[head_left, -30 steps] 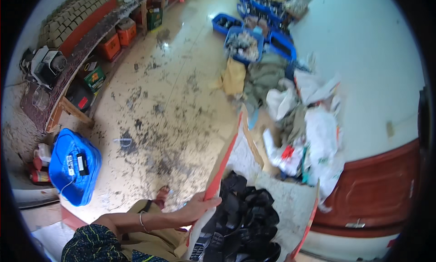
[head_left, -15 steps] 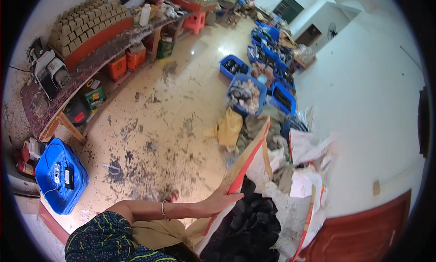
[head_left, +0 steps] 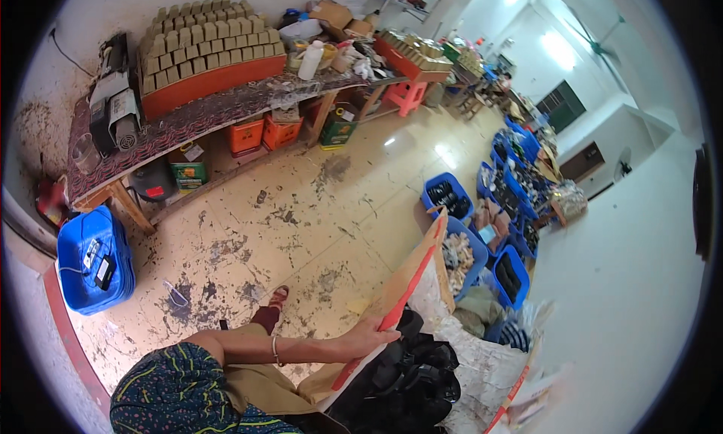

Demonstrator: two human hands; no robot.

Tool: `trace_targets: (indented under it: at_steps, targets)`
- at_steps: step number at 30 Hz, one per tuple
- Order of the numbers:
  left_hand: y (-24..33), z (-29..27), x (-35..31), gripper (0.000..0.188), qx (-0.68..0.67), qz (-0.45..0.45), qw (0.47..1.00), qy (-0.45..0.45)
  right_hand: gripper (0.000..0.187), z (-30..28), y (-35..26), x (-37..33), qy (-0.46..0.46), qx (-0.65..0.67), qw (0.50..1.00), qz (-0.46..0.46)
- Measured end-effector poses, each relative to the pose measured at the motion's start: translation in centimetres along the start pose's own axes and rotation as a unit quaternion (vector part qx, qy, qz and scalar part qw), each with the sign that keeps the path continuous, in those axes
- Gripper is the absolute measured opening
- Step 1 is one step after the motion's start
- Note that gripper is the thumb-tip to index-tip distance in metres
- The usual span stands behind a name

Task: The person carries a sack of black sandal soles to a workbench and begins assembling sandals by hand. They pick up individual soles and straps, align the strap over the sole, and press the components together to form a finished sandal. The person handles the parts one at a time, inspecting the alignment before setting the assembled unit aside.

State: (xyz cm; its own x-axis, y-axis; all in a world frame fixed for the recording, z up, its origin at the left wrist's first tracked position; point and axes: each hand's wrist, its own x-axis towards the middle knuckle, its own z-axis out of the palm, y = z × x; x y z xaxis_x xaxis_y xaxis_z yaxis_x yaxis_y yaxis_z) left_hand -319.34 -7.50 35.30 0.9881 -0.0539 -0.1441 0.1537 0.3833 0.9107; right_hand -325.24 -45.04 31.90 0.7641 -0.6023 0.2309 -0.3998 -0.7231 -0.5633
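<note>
My left hand (head_left: 367,339) is closed on the rim of a large open sack (head_left: 482,359), whose pale inside is creased and whose edge carries a red stripe. Its fingers fold over the near-left edge, which stands up in a point. A white bangle (head_left: 276,351) circles that wrist. Inside the sack lies a heap of glossy black curved pieces (head_left: 414,374), too jumbled to name their kind. The sack's lower part runs out of the picture. My right hand does not show.
A long workbench (head_left: 218,103) at the left bears rows of greenish-tan blocks (head_left: 218,35) and a white bottle (head_left: 310,60). A stack of blue tubs (head_left: 94,272) stands at far left. More blue tubs (head_left: 452,193) line the right wall. My foot (head_left: 279,297) is on the stained floor.
The view has swung, bringing more of the bench, far room and my leg into sight. My left hand keeps its hold on the sack's rim.
</note>
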Motion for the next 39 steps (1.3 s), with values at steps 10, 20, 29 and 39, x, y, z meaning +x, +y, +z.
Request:
trace_targets:
  at_steps: [10, 20, 29, 39]
  targets:
    - [6.8, -5.0, 30.8, 0.034, 0.044, 0.089, 0.994, 0.052, 0.043, 17.9, -21.5, 19.5, -0.040, 0.013, 0.998, -0.054]
    - [14.2, -9.3, 57.9, 0.029, 0.090, 0.090, 0.987, 0.102, 0.046, 35.6, -38.6, 40.7, -0.067, 0.004, 0.991, -0.114]
    - [21.5, -14.2, 81.8, 0.023, 0.066, 0.122, 0.982, 0.130, 0.048, 43.9, -50.0, 61.1, -0.038, -0.006, 0.997, -0.071]
    - [29.9, -23.0, 110.2, 0.018, 0.092, 0.114, 0.982, 0.120, 0.047, 60.4, -60.1, 78.9, 0.081, -0.073, 0.988, -0.109]
